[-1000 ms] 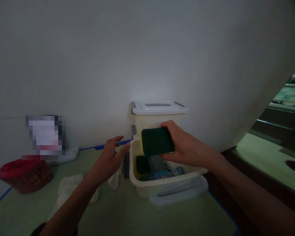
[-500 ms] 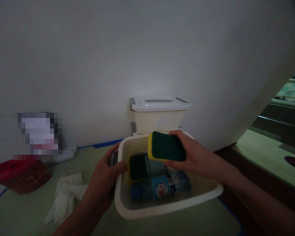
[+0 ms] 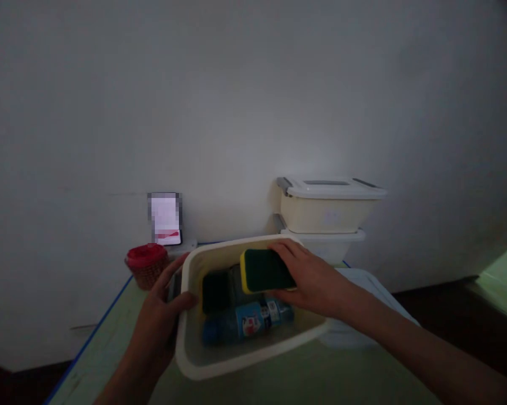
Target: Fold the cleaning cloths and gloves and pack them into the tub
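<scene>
My left hand point(image 3: 162, 309) grips the left rim of a white plastic storage box point(image 3: 219, 368), its thumb over the edge. A green and yellow scouring sponge point(image 3: 267, 271) is in my right hand point(image 3: 306, 275), held over the right half of the box with the green side facing me. Inside the box, a bottle point(image 3: 248, 322) with a blue cap and blue label lies on its side. Behind it sits another dark green scouring sponge point(image 3: 216, 292). A greyish item between the two sponges is partly hidden by the held one.
Two lidded cream boxes, the upper box point(image 3: 324, 215) on the lower box point(image 3: 329, 247), stand by the wall. A pale lid point(image 3: 363, 281) lies on the green table point(image 3: 105, 337) at right. A red-lined basket point(image 3: 146, 267) and a blurred-out screen point(image 3: 165, 216) are at left.
My view has swung left, so the stacked boxes and basket appear further right and the lid shows. The sponge in my right hand is slightly lower over the box.
</scene>
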A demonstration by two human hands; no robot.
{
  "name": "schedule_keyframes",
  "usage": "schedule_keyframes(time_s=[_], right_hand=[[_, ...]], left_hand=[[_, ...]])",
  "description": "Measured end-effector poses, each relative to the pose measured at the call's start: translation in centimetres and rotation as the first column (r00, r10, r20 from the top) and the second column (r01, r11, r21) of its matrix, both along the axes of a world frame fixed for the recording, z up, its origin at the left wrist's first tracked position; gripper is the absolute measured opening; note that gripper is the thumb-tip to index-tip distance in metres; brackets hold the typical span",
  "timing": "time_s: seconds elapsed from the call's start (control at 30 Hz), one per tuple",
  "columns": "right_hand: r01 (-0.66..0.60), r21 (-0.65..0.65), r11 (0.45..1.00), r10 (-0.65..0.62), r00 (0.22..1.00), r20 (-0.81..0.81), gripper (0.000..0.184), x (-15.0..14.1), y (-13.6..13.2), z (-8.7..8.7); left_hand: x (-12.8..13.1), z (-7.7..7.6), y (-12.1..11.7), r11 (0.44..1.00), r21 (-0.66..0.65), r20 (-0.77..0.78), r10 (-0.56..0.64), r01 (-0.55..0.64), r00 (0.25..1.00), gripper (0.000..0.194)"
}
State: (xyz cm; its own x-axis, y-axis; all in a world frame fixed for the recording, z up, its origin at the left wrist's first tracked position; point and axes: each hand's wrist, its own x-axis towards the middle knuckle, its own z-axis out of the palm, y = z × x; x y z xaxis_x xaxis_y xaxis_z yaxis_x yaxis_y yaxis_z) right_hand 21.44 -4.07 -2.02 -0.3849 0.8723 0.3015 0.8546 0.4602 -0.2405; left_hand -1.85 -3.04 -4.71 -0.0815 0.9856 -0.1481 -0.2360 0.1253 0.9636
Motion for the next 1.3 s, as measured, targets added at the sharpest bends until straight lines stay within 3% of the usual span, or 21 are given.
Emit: schedule_keyframes(time_s=[0.27, 0.57, 0.87, 1.1, 1.3], right_hand=[[-0.038, -0.027, 0.999, 0.044, 0.955, 0.292, 0.064, -1.2, 1.5, -1.3], [-0.175, -0.099, 0.980, 0.195, 0.946, 0.258, 0.064, -1.2, 0.8, -1.5], [-0.111, 0.019, 0.994, 0.096, 0.924, 0.370, 0.040, -1.4, 0.9, -1.9], [-0.173, 0.005, 0.985, 0.156, 0.899, 0.410, 0.065, -2.1, 1.7, -2.3], [-0.228, 0.076, 0.971, 0.166, 0.865, 0.473, 0.059, -2.1, 1.1, -1.4]], left_hand=[[-0.6, -0.7, -0.2, 0.998, 0.050, 0.101, -0.040, 0.035, 0.994, 0.070], [-1.0, -1.2, -0.2, 0.989, 0.129, 0.037, -0.082, 0.076, 0.996, 0.066], [-0.9, -1.2, -0.2, 0.988, 0.118, 0.017, -0.100, 0.097, 0.995, 0.067], [-0.9, -1.4, 0.0, 0.983, 0.154, -0.005, -0.099, 0.099, 0.995, 0.066], [-0.8, -1.4, -0.1, 0.985, 0.152, -0.012, -0.084, 0.085, 0.996, 0.066]])
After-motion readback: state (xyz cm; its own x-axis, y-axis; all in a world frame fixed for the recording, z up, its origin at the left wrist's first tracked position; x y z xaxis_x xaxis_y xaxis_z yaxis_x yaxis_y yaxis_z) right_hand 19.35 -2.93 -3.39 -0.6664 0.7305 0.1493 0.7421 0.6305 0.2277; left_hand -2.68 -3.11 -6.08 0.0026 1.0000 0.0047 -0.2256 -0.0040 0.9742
